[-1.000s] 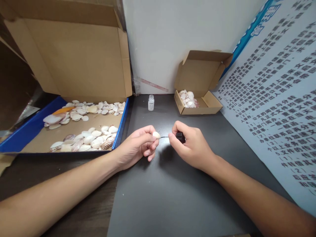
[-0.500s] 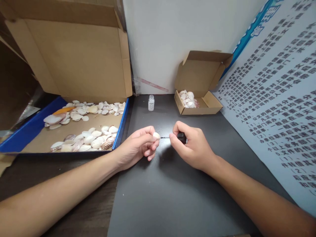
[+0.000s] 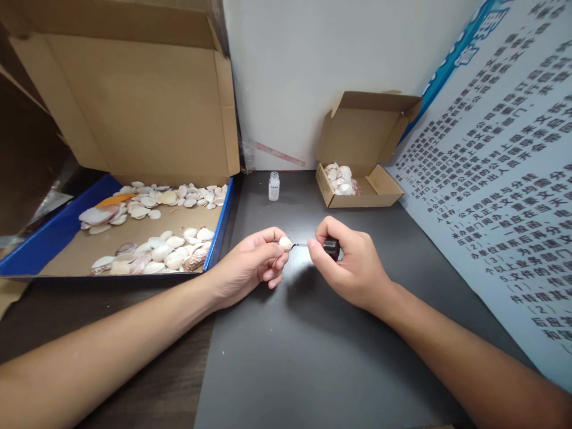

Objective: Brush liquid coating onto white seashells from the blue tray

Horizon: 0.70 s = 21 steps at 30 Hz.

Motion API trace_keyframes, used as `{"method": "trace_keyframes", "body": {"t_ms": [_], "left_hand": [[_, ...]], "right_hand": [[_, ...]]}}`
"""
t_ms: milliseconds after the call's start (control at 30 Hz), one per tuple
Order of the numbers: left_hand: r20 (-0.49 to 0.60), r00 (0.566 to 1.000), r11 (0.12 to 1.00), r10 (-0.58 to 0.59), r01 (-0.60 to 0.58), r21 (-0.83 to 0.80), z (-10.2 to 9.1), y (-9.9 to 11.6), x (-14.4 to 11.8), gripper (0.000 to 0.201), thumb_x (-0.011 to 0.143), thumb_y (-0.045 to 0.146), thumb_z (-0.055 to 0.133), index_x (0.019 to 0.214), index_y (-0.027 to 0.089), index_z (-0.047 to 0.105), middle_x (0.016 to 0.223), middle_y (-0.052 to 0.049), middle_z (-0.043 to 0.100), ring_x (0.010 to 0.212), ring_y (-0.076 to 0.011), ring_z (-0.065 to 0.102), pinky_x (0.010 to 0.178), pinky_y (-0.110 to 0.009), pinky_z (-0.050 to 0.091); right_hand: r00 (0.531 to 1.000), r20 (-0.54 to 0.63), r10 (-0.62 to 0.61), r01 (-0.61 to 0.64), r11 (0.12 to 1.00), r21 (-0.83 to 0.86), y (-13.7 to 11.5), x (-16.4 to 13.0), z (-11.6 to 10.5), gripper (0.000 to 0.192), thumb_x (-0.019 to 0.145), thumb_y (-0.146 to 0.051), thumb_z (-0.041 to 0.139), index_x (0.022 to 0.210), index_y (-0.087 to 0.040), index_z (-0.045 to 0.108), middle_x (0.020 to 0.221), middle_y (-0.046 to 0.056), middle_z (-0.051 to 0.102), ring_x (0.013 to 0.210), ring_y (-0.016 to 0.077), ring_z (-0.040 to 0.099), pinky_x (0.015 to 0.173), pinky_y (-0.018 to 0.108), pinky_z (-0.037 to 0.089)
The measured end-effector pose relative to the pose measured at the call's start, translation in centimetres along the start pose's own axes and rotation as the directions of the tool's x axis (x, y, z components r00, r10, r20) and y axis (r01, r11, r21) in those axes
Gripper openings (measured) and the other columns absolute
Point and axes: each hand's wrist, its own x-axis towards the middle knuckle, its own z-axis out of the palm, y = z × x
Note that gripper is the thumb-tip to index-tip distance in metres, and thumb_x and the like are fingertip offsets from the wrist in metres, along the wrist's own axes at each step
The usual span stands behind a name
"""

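Between the thumb and fingers of my left hand (image 3: pixel 254 262) is a small pale seashell (image 3: pixel 285 243). My right hand (image 3: pixel 351 259) is closed around a brush with a black cap (image 3: pixel 331 248). The thin stem of the brush points left, and its dark tip meets the right edge of the shell. Both hands are above the dark grey mat (image 3: pixel 313 357). Beyond them stands a small uncapped glass bottle (image 3: pixel 274 187) with a printed label.
On the left, a blue-walled cardboard box (image 3: pixel 226 205) with a raised lid holds many shells in two groups. A smaller open carton (image 3: pixel 364 201) at the back right contains white shells. A printed sheet (image 3: pixel 491 196) slopes along the right side.
My right hand has shifted very slightly right, with the brush. The brush tip now looks bent against the shell's edge. The shell in my left hand has moved slightly up and right.
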Motion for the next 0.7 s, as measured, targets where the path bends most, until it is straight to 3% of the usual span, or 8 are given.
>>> {"method": "trace_keyframes", "body": {"t_ms": [167, 333, 433, 700], "left_hand": [[0.003, 1.0, 1.0, 0.004, -0.004, 0.005, -0.02, -0.05, 0.04, 0.013, 0.09, 0.02, 0.058, 0.08, 0.018, 0.048, 0.059, 0.007, 0.05, 0.044, -0.0036, 0.033, 0.045, -0.018, 0.039], [-0.006, 1.0, 1.0, -0.007, 0.007, 0.022, 0.11, 0.06, 0.11, 0.011, 0.089, 0.018, 0.057, 0.081, 0.018, 0.049, 0.058, 0.007, 0.048, 0.044, -0.0037, 0.032, 0.045, -0.018, 0.038], [-0.003, 1.0, 1.0, -0.012, 0.012, 0.028, 0.09, 0.05, 0.14, 0.012, 0.09, 0.02, 0.058, 0.081, 0.018, 0.05, 0.059, 0.008, 0.046, 0.044, -0.0035, 0.031, 0.045, -0.017, 0.037], [0.011, 1.0, 1.0, -0.001, 0.001, 0.017, 0.04, -0.17, 0.11, 0.012, 0.089, 0.023, 0.061, 0.083, 0.018, 0.051, 0.052, 0.01, 0.039, 0.044, -0.0047, 0.03, 0.045, -0.017, 0.035]], "right_hand": [[1.0, -0.019, -0.002, 0.003, 1.0, 0.03, -0.17, -0.06, -0.04, 0.021, 0.087, -0.024, 0.055, 0.072, -0.021, 0.04, 0.056, -0.007, 0.038, 0.048, 0.0081, 0.035, 0.048, 0.02, 0.03], [0.994, 0.093, 0.05, -0.047, 0.999, -0.027, 0.26, 0.09, 0.14, 0.021, 0.089, -0.027, 0.054, 0.073, -0.021, 0.043, 0.057, -0.007, 0.042, 0.047, 0.008, 0.035, 0.048, 0.021, 0.029], [0.994, 0.087, 0.072, -0.069, 0.997, -0.04, 0.43, 0.15, 0.16, 0.02, 0.088, -0.026, 0.054, 0.072, -0.021, 0.042, 0.056, -0.007, 0.041, 0.047, 0.0084, 0.035, 0.048, 0.022, 0.028], [0.996, 0.091, 0.025, -0.027, 0.999, 0.028, 0.23, 0.0, -0.08, 0.021, 0.088, -0.025, 0.052, 0.071, -0.021, 0.042, 0.056, -0.007, 0.041, 0.047, 0.0091, 0.036, 0.049, 0.023, 0.029]]}}
